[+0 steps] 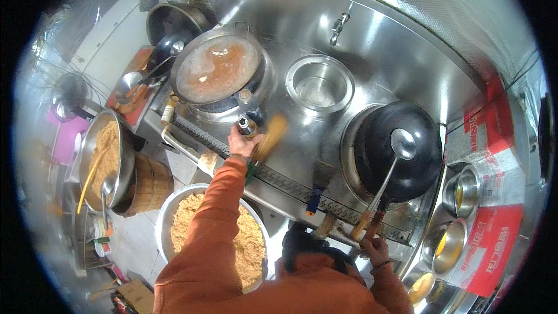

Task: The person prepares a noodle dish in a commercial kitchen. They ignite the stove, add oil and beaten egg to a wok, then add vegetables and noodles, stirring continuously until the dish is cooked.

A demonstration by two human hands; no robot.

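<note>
My left hand (245, 143) is closed around a bottle (246, 124) beside a second clear bottle (248, 101) on the steel stove top. Just right of it is a blurred bamboo wok brush (271, 136). My right hand (375, 250) grips the handle of a black wok (366, 157) that sits over the right burner. A steel ladle (403, 144) lies in the wok, its wooden handle running down close to my right hand; whether my fingers also touch it, I cannot tell. A large pan of reddish-brown liquid (218, 67) stands on the left burner.
A round steel pot (320, 85) is sunk in the counter below a tap (338, 28). Large bowls of brown crumbly food (250, 244) stand at the front left, one near a wooden barrel (150, 185). Steel bowls (451, 244) and red-and-white cartons (492, 244) line the right side.
</note>
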